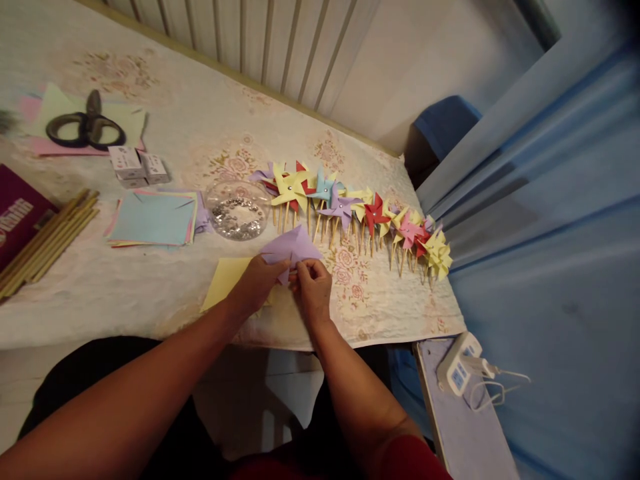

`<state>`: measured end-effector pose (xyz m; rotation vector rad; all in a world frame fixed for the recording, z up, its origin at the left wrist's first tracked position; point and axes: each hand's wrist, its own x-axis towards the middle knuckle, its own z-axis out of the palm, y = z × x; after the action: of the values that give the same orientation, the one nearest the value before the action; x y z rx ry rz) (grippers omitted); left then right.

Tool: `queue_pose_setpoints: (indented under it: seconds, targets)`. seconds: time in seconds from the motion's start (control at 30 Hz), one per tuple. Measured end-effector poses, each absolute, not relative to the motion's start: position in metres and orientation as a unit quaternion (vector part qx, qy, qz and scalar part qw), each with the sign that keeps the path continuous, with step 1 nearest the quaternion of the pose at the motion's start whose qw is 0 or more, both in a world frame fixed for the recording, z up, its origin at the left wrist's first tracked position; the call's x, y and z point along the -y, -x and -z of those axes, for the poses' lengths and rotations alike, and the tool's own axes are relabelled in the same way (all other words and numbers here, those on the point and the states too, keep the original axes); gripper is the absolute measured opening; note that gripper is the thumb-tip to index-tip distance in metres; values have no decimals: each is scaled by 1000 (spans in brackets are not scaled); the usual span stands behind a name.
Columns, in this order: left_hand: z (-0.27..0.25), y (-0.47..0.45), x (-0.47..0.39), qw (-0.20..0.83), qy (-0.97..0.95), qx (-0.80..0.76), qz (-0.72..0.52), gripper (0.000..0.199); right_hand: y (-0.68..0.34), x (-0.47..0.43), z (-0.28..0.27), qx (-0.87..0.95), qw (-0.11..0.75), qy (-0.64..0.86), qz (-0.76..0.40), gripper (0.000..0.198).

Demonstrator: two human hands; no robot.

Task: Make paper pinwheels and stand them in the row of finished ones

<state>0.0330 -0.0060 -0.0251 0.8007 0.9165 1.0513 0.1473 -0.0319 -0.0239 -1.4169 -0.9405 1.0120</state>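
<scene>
Your forearms reach in over the table edge, the left hand (pixel 257 283) and right hand (pixel 314 287) meeting with fingers curled and thumbs upward. Both pinch the lilac paper square (pixel 296 243), smooth and thin, with slit lines in it; the floral tablecloth (pixel 170 287) beneath looks softly wrinkled. The square extends beyond your fingertips, its near part between your thumbs, just beside the flat yellow paper (pixel 224 281).
</scene>
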Motion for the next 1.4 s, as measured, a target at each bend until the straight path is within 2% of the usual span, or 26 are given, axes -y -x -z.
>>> queue_pose_setpoints:
  seconds: [0.73,1.23,1.4]
  targets:
    - [7,-34,12,632,-385,-499,-451,17,-143,36,16,408,519,632,-405,17]
    - [19,-37,11,603,-369,-545,-451,11,-141,37,17,432,519,633,-378,17]
    - [16,-36,9,630,-324,-538,-457,9,-146,42,7,427,508,637,-392,16]
